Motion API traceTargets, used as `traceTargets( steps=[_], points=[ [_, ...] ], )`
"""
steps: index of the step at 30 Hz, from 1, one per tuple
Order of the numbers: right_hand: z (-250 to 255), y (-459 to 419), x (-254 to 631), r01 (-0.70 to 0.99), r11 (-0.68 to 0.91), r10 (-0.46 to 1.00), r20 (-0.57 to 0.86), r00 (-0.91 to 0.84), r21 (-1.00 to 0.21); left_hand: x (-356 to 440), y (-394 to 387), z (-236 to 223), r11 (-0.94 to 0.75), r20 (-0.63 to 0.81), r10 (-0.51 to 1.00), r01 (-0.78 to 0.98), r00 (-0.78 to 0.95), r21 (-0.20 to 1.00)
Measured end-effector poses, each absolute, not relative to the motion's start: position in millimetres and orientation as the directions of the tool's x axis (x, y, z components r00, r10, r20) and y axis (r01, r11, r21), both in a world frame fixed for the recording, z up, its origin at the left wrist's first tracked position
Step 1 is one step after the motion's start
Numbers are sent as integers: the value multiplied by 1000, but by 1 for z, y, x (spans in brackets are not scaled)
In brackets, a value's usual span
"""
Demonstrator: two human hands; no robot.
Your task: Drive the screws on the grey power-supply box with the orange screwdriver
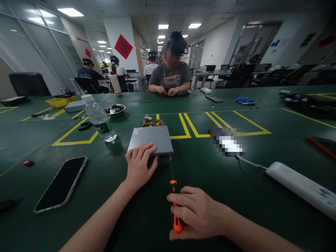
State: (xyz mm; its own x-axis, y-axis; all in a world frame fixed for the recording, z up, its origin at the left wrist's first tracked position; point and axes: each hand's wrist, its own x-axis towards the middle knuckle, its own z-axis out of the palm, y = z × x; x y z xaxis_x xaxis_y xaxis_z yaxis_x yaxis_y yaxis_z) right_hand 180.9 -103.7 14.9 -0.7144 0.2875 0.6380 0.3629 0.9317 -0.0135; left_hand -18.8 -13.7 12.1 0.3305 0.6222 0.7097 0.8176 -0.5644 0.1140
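A grey metal computer power supply lies on the green table in front of me, its bundle of coloured cables behind it. My left hand grips its near left part, fingers over the top and thumb at the front side. In my right hand is an orange and black screwdriver, the fingers wrapped round its handle. Its thin shaft points away from me, and the tip meets the front face near the right corner. Whether it sits in a screw is too small to tell.
A water bottle and a metal bowl of small parts stand left, beyond a phone. At right are a blurred-out lit device on a cable and a white power strip. Across the table sits a person.
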Motion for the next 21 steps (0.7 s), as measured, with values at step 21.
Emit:
traceTargets(
  steps=[21],
  points=[
    [18, -105, 182, 365, 931, 311, 523, -794, 0, -19, -14, 12, -563, 708, 622, 820, 334, 107]
  ],
)
